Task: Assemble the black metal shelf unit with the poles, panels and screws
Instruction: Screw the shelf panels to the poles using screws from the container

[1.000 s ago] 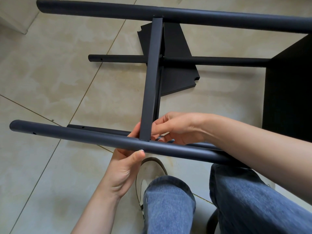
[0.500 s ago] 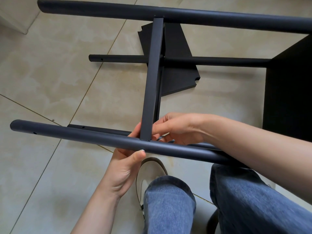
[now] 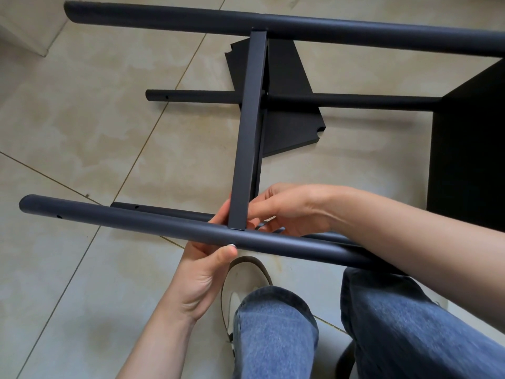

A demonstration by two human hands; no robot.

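The black shelf frame lies on its side over a tiled floor. A near pole [image 3: 136, 224] crosses in front of my knees and a far pole [image 3: 300, 27] runs along the top. A flat crossbar [image 3: 250, 127] joins them. My left hand [image 3: 205, 269] grips the near pole from below, with the thumb pressing a small silver screw head [image 3: 231, 245] on the pole's near side. My right hand [image 3: 284, 209] reaches behind the crossbar's lower end and pinches a thin dark tool [image 3: 262, 225], mostly hidden. Two lower poles [image 3: 341, 101] [image 3: 164, 210] lie beneath.
A loose black panel [image 3: 289, 116] with notched corners lies on the floor under the frame. A fitted black panel [image 3: 470, 149] stands at the right. My jeans-clad knees [image 3: 276, 332] and a light shoe [image 3: 246, 280] are below the near pole. Beige tiles [image 3: 82, 119] spread to the left.
Almost nothing has moved. My right fingers have shifted slightly at the crossbar joint, and the thin tool shows a little more under them.
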